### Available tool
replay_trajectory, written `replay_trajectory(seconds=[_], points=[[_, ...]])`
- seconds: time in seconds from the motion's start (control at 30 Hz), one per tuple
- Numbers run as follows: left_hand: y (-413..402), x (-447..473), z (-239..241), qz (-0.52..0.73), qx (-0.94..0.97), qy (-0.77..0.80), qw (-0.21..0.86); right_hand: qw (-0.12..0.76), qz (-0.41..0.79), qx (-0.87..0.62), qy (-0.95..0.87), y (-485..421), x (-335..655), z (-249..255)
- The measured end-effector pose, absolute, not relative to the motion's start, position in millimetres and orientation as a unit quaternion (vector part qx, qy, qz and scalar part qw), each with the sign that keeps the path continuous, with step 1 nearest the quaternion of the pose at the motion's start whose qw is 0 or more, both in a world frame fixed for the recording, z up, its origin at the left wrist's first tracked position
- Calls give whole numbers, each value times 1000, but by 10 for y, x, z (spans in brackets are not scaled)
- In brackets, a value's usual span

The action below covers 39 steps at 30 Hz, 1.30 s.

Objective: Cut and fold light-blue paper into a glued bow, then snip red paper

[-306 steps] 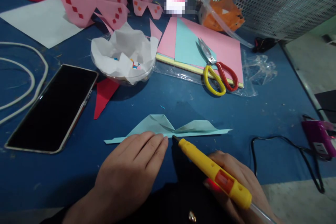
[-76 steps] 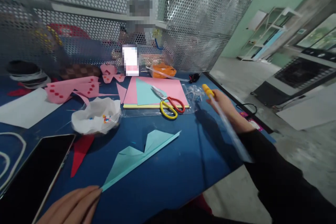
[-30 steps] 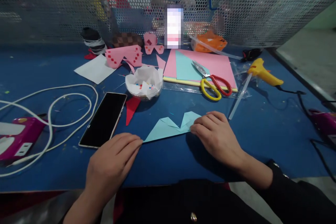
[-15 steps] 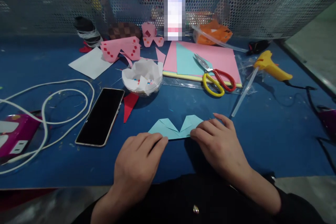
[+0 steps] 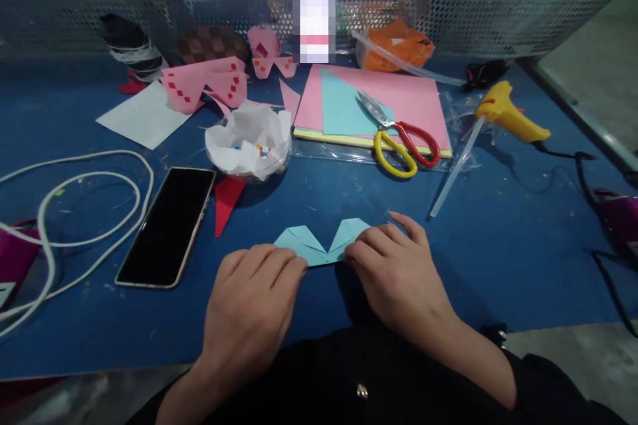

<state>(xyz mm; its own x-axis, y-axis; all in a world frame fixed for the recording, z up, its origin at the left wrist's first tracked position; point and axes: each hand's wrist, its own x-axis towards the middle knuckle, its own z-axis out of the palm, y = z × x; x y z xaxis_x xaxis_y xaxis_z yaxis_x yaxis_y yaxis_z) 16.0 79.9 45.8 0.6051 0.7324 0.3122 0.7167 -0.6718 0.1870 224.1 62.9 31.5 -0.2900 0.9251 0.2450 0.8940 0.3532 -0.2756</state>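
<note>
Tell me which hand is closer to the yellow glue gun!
The right hand: it's on the light blue paper's right part, with the glue gun farther right and beyond. The left hand is on the paper's left part, farther away.

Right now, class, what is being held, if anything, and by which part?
The folded blue paper: left hand on its left part, right hand on its right, both along the near edge.

A perforated screen (image 5: 478,3) backs the blue table (image 5: 329,189).
</note>
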Motion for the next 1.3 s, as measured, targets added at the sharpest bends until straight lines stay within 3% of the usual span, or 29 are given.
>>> replay_trajectory(seconds=[0.5, 0.83, 1.13, 1.3], points=[[834, 219, 429, 187, 888, 419, -16, 172, 36, -589, -789, 630, 2198, 353], [706, 143, 301, 199, 932, 290, -81, 182, 6, -583, -792, 626, 2186, 288], [681, 191, 333, 162, 939, 288, -93, 304, -65, -552, -773, 339, 2378, 325], [702, 231, 347, 107, 951, 276, -88, 291, -58, -529, -795, 125, 2551, 248]])
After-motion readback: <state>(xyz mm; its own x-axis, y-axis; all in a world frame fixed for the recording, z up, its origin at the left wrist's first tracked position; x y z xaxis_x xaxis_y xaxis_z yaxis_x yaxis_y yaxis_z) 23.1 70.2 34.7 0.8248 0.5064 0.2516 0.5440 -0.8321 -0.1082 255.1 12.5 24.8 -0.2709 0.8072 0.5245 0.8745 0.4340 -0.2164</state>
